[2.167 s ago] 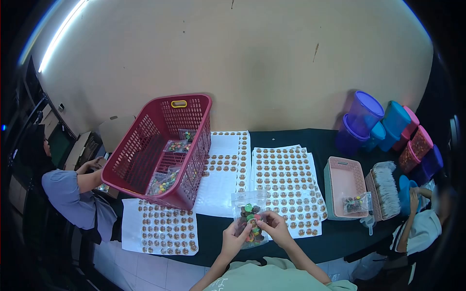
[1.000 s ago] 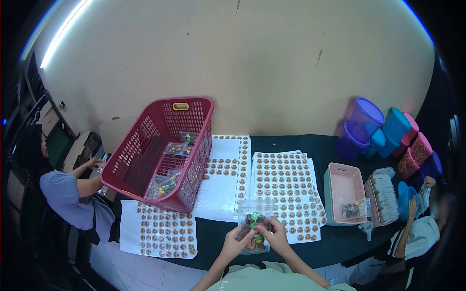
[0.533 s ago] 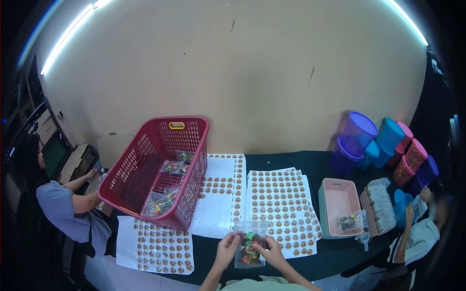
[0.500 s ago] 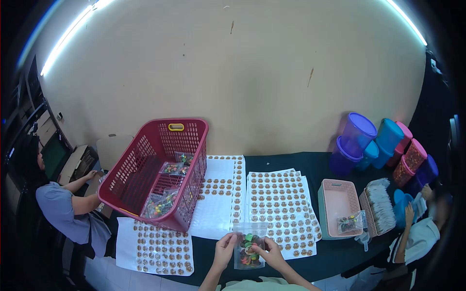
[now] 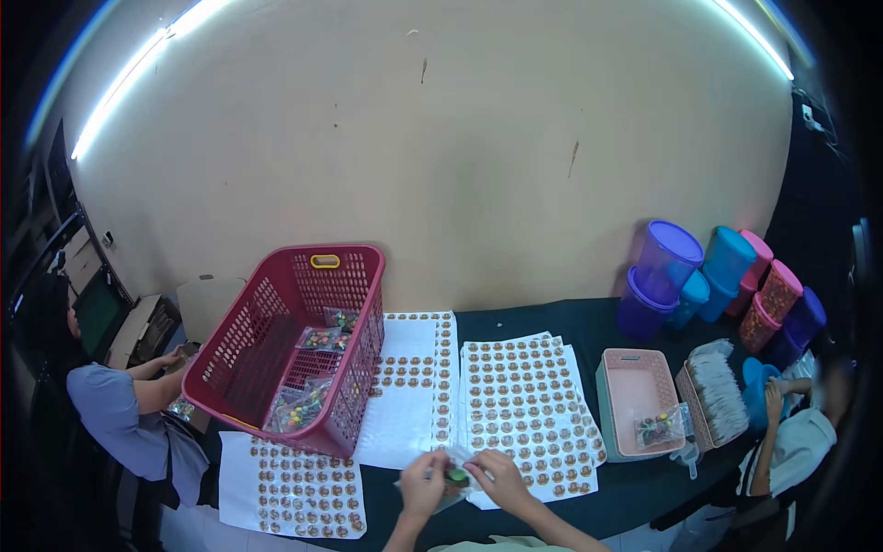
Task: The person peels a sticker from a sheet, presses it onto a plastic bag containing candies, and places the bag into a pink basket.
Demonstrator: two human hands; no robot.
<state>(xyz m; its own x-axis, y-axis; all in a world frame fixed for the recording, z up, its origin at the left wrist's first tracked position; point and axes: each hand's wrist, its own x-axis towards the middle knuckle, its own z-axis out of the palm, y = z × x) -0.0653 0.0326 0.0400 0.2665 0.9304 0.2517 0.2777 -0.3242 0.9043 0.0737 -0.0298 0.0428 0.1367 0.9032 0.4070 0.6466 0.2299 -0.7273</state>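
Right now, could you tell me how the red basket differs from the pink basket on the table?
The red basket is much larger and sits tilted at the table's left; the pink basket is small and lies flat at the right. The red basket holds several clear bags of coloured pieces; the pink basket holds one, at its near corner. Both are perforated plastic with open tops.

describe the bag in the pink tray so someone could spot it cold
On the dark table, right of the sticker sheets, sits a pale pink tray. The small clear bag of coloured pieces leans in its near right corner. It is the only thing in that tray; the other bags lie in the red basket.
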